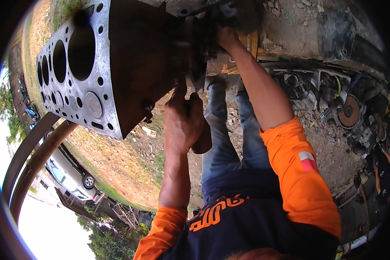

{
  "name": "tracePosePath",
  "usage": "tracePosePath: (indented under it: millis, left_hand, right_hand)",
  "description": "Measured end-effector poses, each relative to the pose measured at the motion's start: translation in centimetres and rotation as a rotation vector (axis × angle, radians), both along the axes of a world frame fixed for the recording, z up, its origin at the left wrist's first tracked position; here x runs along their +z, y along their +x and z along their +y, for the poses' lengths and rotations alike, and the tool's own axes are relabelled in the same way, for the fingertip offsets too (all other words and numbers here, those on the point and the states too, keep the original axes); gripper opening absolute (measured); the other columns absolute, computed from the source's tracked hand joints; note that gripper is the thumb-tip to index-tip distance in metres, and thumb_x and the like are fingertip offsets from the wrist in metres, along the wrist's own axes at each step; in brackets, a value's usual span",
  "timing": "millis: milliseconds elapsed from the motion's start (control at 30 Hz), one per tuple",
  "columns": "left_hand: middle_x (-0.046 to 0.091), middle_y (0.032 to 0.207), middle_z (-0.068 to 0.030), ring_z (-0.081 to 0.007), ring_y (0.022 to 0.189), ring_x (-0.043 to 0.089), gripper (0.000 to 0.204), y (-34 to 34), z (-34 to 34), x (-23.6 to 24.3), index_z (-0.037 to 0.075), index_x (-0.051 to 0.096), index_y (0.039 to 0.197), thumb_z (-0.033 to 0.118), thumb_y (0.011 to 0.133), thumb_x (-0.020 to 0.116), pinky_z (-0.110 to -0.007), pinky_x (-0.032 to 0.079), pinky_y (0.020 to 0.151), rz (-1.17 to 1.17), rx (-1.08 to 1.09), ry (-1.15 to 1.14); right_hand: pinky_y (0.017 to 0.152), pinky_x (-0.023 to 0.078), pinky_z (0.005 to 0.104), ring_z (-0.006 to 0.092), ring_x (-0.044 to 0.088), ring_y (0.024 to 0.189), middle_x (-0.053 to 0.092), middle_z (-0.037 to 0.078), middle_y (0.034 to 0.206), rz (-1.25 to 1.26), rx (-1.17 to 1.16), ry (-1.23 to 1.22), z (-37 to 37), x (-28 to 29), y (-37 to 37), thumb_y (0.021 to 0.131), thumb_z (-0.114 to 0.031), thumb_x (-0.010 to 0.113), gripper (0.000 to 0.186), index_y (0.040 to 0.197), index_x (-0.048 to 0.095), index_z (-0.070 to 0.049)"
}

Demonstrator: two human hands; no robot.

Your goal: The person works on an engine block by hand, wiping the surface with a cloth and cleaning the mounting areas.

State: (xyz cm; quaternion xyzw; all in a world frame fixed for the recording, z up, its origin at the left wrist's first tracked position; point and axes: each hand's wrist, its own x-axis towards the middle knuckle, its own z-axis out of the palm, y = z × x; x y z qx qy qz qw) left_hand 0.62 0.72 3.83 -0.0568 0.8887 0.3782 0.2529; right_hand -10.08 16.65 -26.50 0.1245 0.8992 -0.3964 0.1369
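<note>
A large engine block point(138, 56) is on its side at upper left, its grey machined face with round cylinder bores turned left. Close to the block's lower right edge, my left hand point(184, 119) is closed around a dark brown cylindrical thing point(202, 141), whose kind I cannot make out. Its index finger points up toward the shaded block parts. Farther up, my right hand point(229, 38) reaches among dark metal parts point(195, 39) at the block's right end. Shade and those parts hide the right fingers, so their grip cannot be seen.
Two brown metal bars point(43, 151) run below the block at left. Used engine parts, including a rusty round disc point(349, 112), lie piled at right. Dirt and rubble cover the ground point(138, 151). A silver car point(69, 171) stands at far left. Another person's arm point(389, 160) shows at right.
</note>
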Motion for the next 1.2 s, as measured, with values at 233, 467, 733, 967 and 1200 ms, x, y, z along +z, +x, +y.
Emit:
tracePosePath:
  millis: [233,467,733,967,1200]
  left_hand:
    - [0.057,0.06,-0.0162,-0.0162,0.053,0.055,0.055,0.5,-1.0,-1.6,-0.007,0.045,0.14,0.009,0.087,0.052,-0.035,0.045,0.051,0.156,-0.064,0.004]
    - [0.063,0.087,-0.0328,-0.0485,0.078,0.063,0.055,0.3,-0.6,-1.4,-0.009,0.043,0.136,0.001,0.083,0.053,-0.052,0.05,0.068,0.21,-0.048,0.119]
    - [0.063,0.098,-0.035,-0.0511,0.086,0.062,0.054,0.8,-1.1,-2.9,-0.011,0.045,0.13,0.005,0.08,0.058,-0.053,0.051,0.074,0.334,-0.041,0.155]
    - [0.061,0.105,-0.0363,-0.0515,0.087,0.061,0.059,0.5,-1.1,-2.3,-0.008,0.043,0.136,0.004,0.081,0.058,-0.053,0.052,0.076,0.276,-0.03,0.175]
    - [0.063,0.103,-0.0338,-0.05,0.086,0.062,0.056,0.0,-0.9,-1.9,-0.005,0.043,0.137,0.001,0.083,0.055,-0.052,0.051,0.072,0.187,-0.043,0.127]
  right_hand:
    - [0.081,0.056,0.046,0.0368,0.067,0.098,0.069,0.02,0.103,-0.171,-0.368,-0.619,-0.9,2.6,-0.4,0.099,-0.046,0.05,0.054,0.134,0.048,-0.006]
    - [0.08,0.057,0.0431,0.032,0.068,0.099,0.068,0.014,0.11,-0.217,-0.919,-1.58,-4.2,7.6,-0.2,0.098,-0.045,0.052,0.049,0.131,0.052,-0.008]
    - [0.082,0.056,0.0404,0.0244,0.066,0.097,0.064,0.007,0.114,-0.148,-1.029,-1.165,-4.9,5.2,0.5,0.094,-0.055,0.057,0.059,0.127,0.057,-0.007]
    - [0.084,0.053,0.037,0.0228,0.066,0.1,0.068,0.011,0.113,0.046,-0.847,-0.678,-5.3,5.9,2.2,0.093,-0.048,0.061,0.054,0.125,0.061,-0.004]
    - [0.08,0.05,0.036,0.0234,0.068,0.093,0.072,0.013,0.104,0.32,-0.85,-0.775,-5.7,1.4,2.6,0.096,-0.038,0.054,0.041,0.108,0.068,-0.001]
